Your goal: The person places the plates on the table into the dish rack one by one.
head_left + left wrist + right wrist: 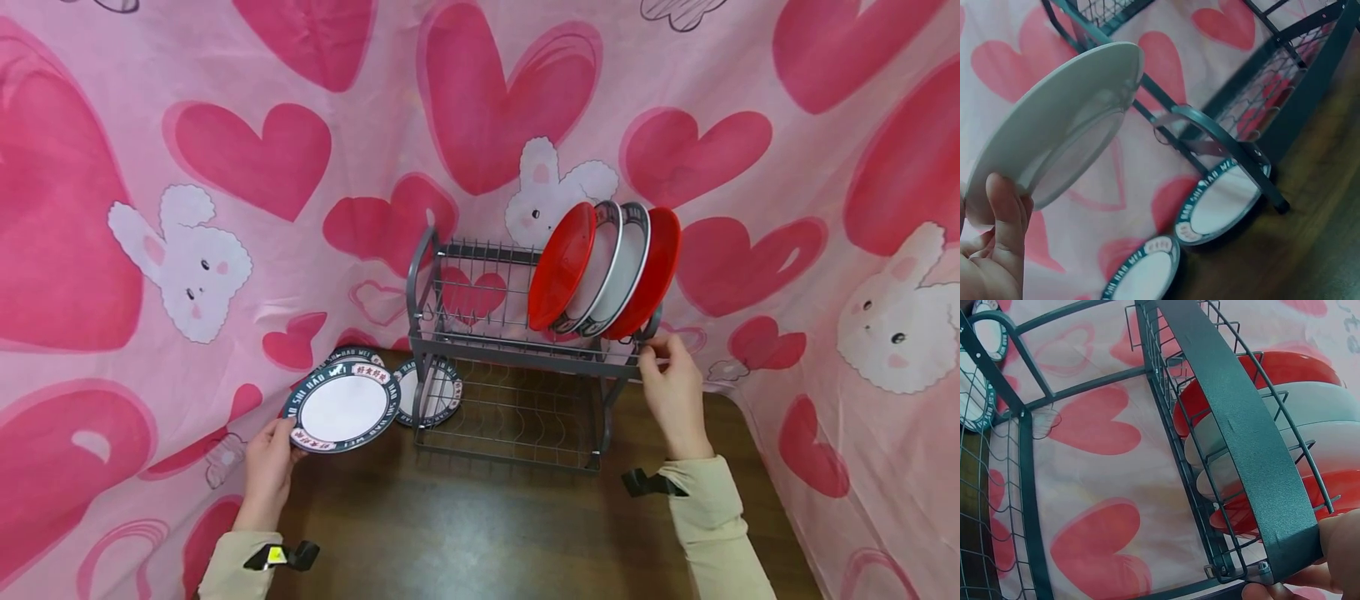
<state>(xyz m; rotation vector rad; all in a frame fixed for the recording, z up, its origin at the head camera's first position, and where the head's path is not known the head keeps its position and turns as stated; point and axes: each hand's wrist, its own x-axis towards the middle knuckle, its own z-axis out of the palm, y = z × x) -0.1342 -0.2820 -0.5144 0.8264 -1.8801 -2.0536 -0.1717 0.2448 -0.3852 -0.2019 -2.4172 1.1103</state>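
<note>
My left hand (268, 467) grips the edge of a white plate (345, 407) with a dark lettered rim, raised left of the dish rack (517, 354). In the left wrist view the thumb lies on the pale underside of that plate (1063, 134). My right hand (672, 392) holds the front right corner of the rack's upper tier, its fingers at the frame's end (1291, 550). Upright in that tier's right half stand a red plate (562, 267), two white plates with dark rims (626, 271) and another red plate (663, 271).
Two more lettered plates lie low behind the left side: one (442, 392) beside the rack's left leg, another (360, 357) partly hidden by the held plate. Below is the rack's lower wire tier (510, 417). A brown wooden surface (465, 533) meets a pink heart-patterned cloth (300, 275).
</note>
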